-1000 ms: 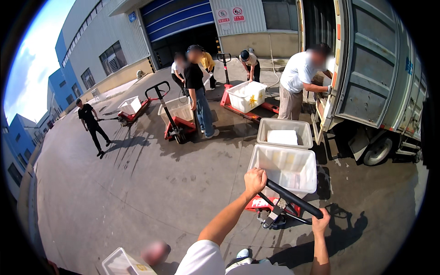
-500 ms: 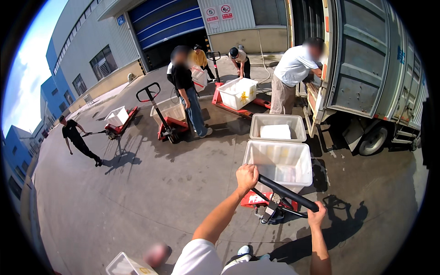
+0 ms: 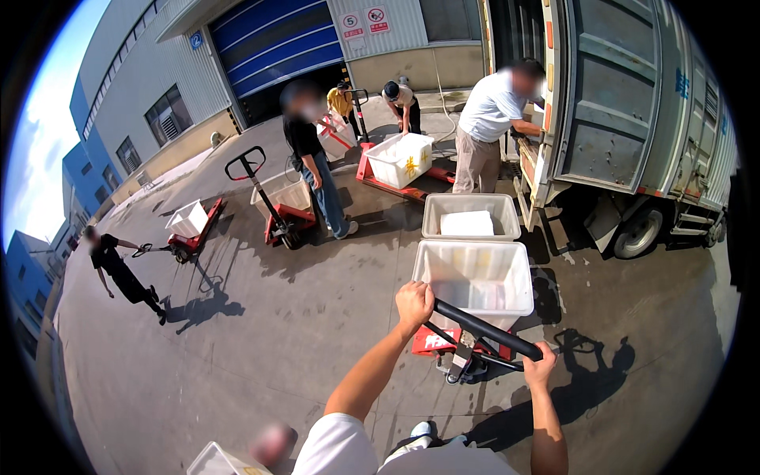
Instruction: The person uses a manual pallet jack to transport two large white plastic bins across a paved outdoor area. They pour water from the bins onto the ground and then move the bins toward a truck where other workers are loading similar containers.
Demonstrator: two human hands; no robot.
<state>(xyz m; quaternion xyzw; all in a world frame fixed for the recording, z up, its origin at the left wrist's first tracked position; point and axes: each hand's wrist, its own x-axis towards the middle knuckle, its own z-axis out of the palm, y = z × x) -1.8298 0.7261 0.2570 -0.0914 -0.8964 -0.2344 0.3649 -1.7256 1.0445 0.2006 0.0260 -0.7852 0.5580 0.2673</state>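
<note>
Both of my hands grip the black handle bar [image 3: 487,328] of a red pallet jack [image 3: 434,341]. My left hand [image 3: 415,304] is wrapped round the bar's left end, and my right hand [image 3: 541,365] holds its right end, lower in view. Directly beyond the handle a white plastic tub [image 3: 507,277] rides on the jack, with something pale at its bottom. Behind that stands a second, greyish-white tub [image 3: 511,215], which holds a white block [image 3: 467,224]. The jack's forks are hidden under the tubs.
At the right stands a box truck [image 3: 613,111] with its door open and a person in white [image 3: 484,111] beside it. Further off are a loaded pallet jack [image 3: 366,168], another jack [image 3: 283,218] beside a person in black, and a person pulling a jack [image 3: 182,249] at left. A tub [image 3: 218,461] lies near bottom left.
The whole scene has shifted a little left in view. The person at far left has walked further left and nearer, pulling the jack. My hands keep their grip on the handle bar.
</note>
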